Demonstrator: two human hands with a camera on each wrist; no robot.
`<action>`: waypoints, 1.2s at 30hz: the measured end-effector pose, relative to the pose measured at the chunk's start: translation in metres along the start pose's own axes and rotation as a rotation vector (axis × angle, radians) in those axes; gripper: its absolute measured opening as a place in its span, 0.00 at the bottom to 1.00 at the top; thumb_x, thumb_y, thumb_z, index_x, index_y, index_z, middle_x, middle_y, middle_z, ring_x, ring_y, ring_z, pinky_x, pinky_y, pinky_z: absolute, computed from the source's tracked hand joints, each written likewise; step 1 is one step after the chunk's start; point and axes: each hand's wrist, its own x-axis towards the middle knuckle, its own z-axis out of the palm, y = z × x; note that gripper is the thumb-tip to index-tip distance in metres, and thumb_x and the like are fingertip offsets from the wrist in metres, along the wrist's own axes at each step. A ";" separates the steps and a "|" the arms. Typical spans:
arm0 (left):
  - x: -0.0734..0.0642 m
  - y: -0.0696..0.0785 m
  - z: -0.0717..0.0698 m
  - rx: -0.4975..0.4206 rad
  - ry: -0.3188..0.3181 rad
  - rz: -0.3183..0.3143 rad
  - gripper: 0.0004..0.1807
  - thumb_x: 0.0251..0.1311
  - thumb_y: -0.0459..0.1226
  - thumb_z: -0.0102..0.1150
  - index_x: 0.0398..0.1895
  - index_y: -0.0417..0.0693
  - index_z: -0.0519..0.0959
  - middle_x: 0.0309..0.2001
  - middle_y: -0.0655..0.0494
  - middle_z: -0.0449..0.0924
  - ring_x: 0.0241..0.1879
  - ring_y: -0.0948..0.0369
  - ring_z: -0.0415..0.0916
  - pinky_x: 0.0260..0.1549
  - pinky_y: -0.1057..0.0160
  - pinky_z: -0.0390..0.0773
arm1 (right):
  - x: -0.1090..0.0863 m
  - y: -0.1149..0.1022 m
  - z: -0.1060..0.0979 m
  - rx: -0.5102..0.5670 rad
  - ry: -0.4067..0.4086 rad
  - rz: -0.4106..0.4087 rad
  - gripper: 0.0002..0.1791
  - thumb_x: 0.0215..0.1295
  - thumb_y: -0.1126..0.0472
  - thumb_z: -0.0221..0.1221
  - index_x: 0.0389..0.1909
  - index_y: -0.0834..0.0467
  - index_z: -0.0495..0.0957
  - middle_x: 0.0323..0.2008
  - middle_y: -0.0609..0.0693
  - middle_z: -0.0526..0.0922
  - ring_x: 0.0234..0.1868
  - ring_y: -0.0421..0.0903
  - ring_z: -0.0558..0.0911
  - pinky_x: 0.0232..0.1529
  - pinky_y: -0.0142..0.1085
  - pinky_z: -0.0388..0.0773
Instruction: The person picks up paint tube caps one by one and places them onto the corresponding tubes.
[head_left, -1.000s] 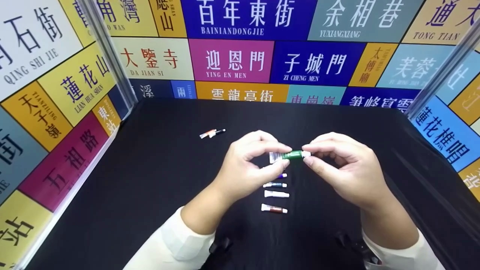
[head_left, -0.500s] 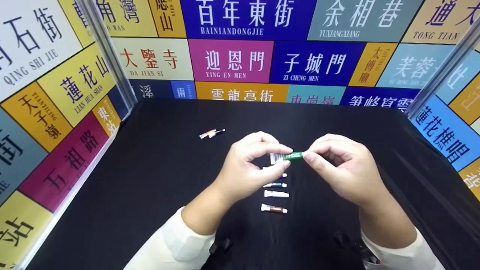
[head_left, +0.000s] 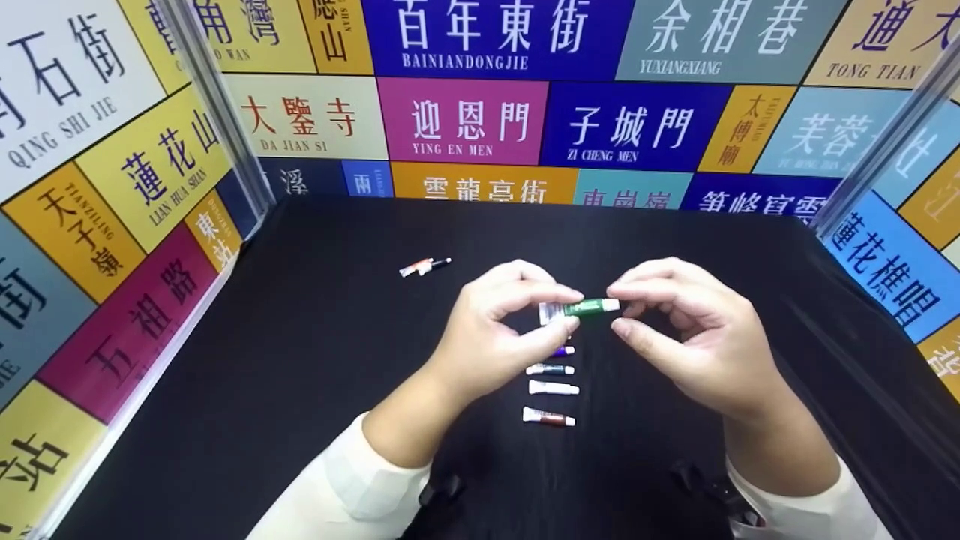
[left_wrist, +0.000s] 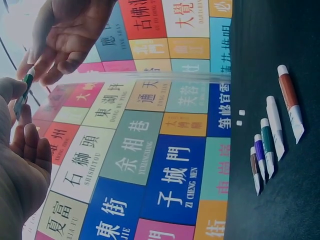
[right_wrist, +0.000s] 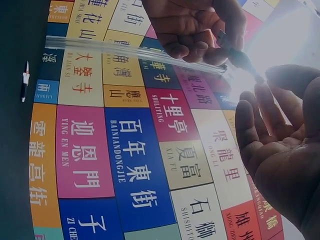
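My left hand (head_left: 495,330) pinches a small green paint tube (head_left: 589,307) between thumb and fingertips, holding it above the table with its white cap (head_left: 612,304) to the right. My right hand (head_left: 694,337) is beside that cap; its index fingertip is at the cap, and its thumb stands apart below. Whether the index finger touches the cap, I cannot tell. Below the hands on the black cloth lie more tubes: a purple one (left_wrist: 259,149), a dark green one (left_wrist: 267,142), a white one (left_wrist: 274,122), a red-brown one (left_wrist: 288,92) and a small dark brown one (left_wrist: 254,165).
Two small white pieces (left_wrist: 240,117) lie on the black cloth (head_left: 315,420) near the tubes. Farther back left is a small orange, white and black item (head_left: 425,266), its kind unclear. Sign-printed walls (head_left: 480,120) enclose the table's back and sides.
My right thumb and index finger, pinched over the cap half a second ago, have parted, and the white cap shows again. The left hand's hold on the tube stays nearly the same.
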 end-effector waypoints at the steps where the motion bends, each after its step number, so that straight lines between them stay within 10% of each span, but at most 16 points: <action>1: 0.000 0.000 0.000 -0.001 0.000 0.000 0.11 0.62 0.36 0.76 0.47 0.50 0.92 0.38 0.56 0.88 0.43 0.64 0.82 0.45 0.65 0.82 | 0.000 0.000 0.000 -0.019 0.001 0.002 0.21 0.48 0.89 0.67 0.45 0.76 0.86 0.43 0.62 0.86 0.40 0.44 0.84 0.44 0.26 0.85; 24: 0.001 -0.002 0.001 0.008 -0.060 -0.077 0.12 0.64 0.38 0.76 0.49 0.49 0.92 0.41 0.51 0.88 0.43 0.64 0.81 0.44 0.65 0.80 | 0.001 -0.006 -0.002 -0.482 -0.053 0.191 0.10 0.62 0.71 0.73 0.42 0.55 0.91 0.39 0.47 0.90 0.36 0.35 0.81 0.37 0.21 0.78; 36: 0.001 -0.005 0.003 0.145 -0.031 -0.081 0.12 0.63 0.40 0.77 0.48 0.50 0.92 0.43 0.59 0.89 0.44 0.66 0.81 0.48 0.65 0.83 | 0.002 -0.002 0.000 -0.459 -0.022 0.237 0.10 0.64 0.69 0.73 0.42 0.53 0.91 0.38 0.45 0.90 0.32 0.36 0.81 0.34 0.23 0.80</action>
